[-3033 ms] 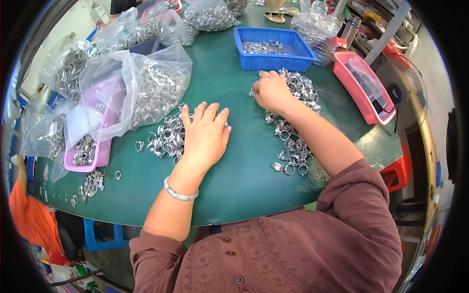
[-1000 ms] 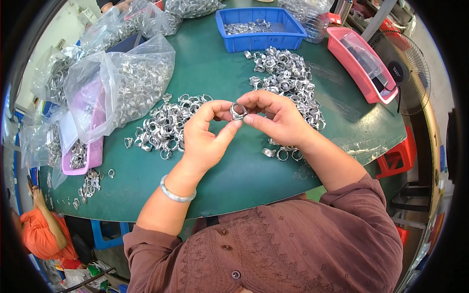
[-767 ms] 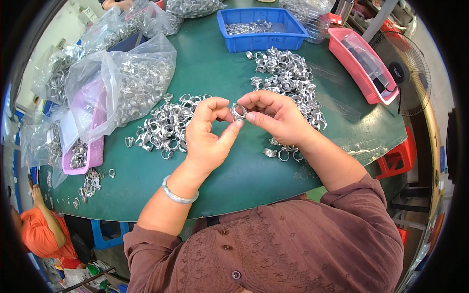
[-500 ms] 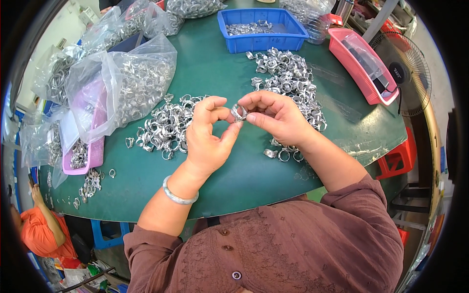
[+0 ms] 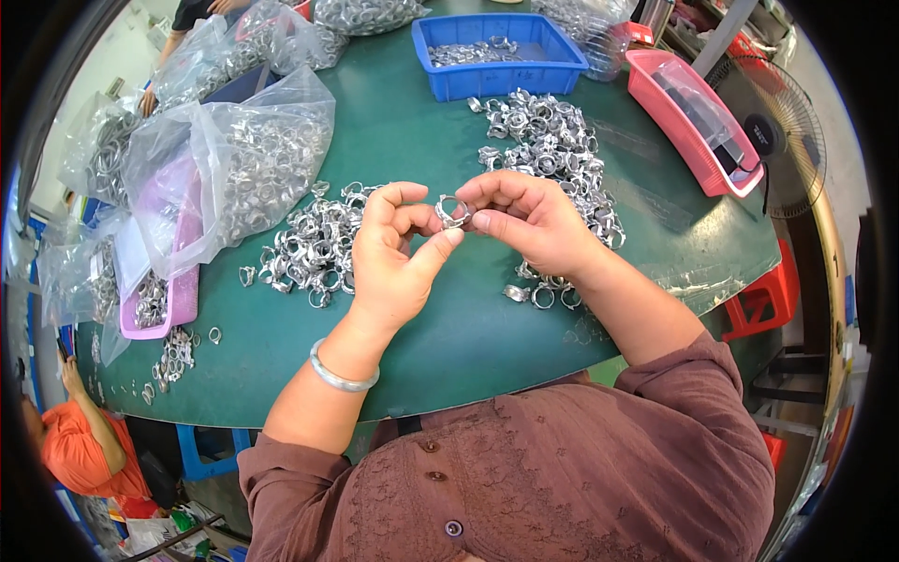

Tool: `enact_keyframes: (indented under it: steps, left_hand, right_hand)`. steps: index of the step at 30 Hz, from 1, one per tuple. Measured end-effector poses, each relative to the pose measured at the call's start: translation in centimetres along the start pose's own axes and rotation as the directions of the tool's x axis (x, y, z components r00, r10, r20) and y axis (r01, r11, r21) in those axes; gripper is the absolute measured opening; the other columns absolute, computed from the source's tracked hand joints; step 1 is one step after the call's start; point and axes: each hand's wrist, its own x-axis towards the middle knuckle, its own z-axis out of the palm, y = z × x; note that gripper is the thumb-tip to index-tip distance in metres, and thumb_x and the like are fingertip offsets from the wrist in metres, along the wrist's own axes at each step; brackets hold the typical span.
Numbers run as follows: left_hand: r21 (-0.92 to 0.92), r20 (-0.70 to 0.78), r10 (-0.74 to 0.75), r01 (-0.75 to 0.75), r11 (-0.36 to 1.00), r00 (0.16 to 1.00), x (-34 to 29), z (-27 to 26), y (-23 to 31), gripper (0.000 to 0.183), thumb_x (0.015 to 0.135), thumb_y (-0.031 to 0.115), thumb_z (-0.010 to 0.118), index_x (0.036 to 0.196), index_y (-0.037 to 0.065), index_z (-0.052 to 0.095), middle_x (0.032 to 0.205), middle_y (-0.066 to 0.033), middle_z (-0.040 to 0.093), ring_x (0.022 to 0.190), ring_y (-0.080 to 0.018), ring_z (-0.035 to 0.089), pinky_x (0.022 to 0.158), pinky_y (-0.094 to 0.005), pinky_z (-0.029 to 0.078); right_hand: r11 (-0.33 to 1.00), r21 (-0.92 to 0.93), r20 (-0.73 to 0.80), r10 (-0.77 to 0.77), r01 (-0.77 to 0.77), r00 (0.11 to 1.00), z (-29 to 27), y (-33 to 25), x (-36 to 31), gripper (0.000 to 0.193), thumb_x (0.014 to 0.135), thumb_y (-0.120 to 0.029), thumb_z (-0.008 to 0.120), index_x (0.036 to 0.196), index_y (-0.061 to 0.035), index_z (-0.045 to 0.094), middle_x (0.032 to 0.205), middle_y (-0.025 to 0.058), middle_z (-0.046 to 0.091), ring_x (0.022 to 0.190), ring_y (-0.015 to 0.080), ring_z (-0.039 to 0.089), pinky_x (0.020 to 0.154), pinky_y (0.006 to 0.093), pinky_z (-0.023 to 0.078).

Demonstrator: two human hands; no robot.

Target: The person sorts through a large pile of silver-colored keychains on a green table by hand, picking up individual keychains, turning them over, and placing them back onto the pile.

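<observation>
Between my two hands, above the green table point(image 5: 468, 347), is one silver-coloured metal ring point(image 5: 452, 212). My left hand point(image 5: 398, 248) pinches it with thumb and fingertips from the left. From the right, the thumb and fingers of my right hand point(image 5: 534, 220) close on the same ring. One loose pile of similar rings point(image 5: 314, 245) lies beside my left hand. A larger pile of rings point(image 5: 552, 140) spreads beyond and beside my right hand, which hides part of it.
A blue bin point(image 5: 501, 80) with small metal pieces stands at the far side. Clear bags of rings point(image 5: 267, 150) and a purple basket point(image 5: 192, 304) sit at left. A pink basket point(image 5: 693, 122) and a fan point(image 5: 773, 136) are at right. A person in orange point(image 5: 89, 445) is at far left.
The ring has turned between my fingers, its opening now facing me more. Both hands have shifted very slightly. Another person's arms have come into view at the far upper left.
</observation>
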Motion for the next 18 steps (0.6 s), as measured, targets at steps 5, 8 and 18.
enact_keyframes:
  steps: [5,8,18]
  left_hand:
    - [-0.18,0.035,-0.132,0.136,0.974,0.991,0.0,0.0,0.2,0.042,0.077,-0.002,0.063,0.113,0.001,0.041,0.083,-0.0047,0.059,0.077,-0.0082,0.054,0.07,-0.0214,0.043]
    - [-0.222,0.046,-0.2,0.205,0.953,0.979,0.0,0.2,0.5,0.045,0.077,-0.003,0.063,0.117,0.0,0.042,0.084,-0.0042,0.059,0.076,-0.0075,0.054,0.069,-0.0203,0.043]
    - [-0.48,0.135,-0.307,0.334,0.812,0.942,0.4,-0.6,-0.5,0.035,0.083,0.004,0.058,0.116,0.002,0.047,0.094,-0.0052,0.058,0.085,-0.0128,0.055,0.077,-0.0249,0.045]
  right_hand:
    - [1.0,0.017,-0.022,0.02,-0.02,1.0,0.1,0.0,0.0,0.02,0.085,-0.001,0.055,0.105,0.0033,0.055,0.093,0.0062,0.062,0.087,0.0103,0.058,0.079,0.0244,0.047]
    - [0.999,0.022,-0.049,0.029,-0.028,0.998,0.0,0.1,-0.1,0.019,0.085,-0.001,0.056,0.103,0.0029,0.056,0.091,0.0056,0.062,0.085,0.01,0.058,0.077,0.0242,0.048]
    - [0.885,-0.458,-0.208,-0.193,0.079,0.959,-2.3,-0.3,1.0,0.014,0.085,-0.005,0.055,0.097,-0.001,0.06,0.09,0.0065,0.065,0.082,0.0115,0.061,0.072,0.0244,0.047]
